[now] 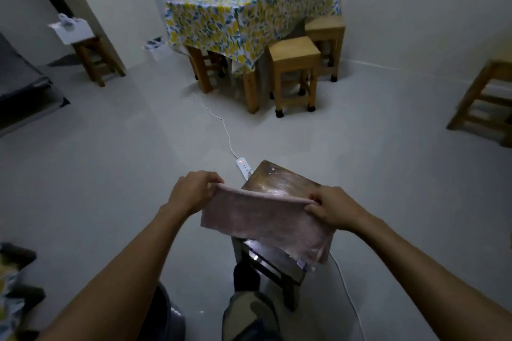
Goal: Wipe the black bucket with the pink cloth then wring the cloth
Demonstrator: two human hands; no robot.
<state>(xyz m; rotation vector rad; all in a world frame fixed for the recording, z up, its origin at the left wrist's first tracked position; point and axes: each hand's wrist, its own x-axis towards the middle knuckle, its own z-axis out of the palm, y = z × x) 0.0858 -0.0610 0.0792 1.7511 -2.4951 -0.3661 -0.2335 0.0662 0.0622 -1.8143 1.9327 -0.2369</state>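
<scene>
Above the dark stool [279, 183], left hand [194, 191] and right hand [332, 209] pinch the pink cloth [266, 224] taut.

You see a soft, matt, nubbly pink cloth [266, 219] above a glossy dark wooden stool [279, 180], on a smooth, faintly shiny floor [110, 174].

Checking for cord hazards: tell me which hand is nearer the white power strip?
Left. The left hand sits just left of the power strip; the right hand is farther, to its right.
</scene>
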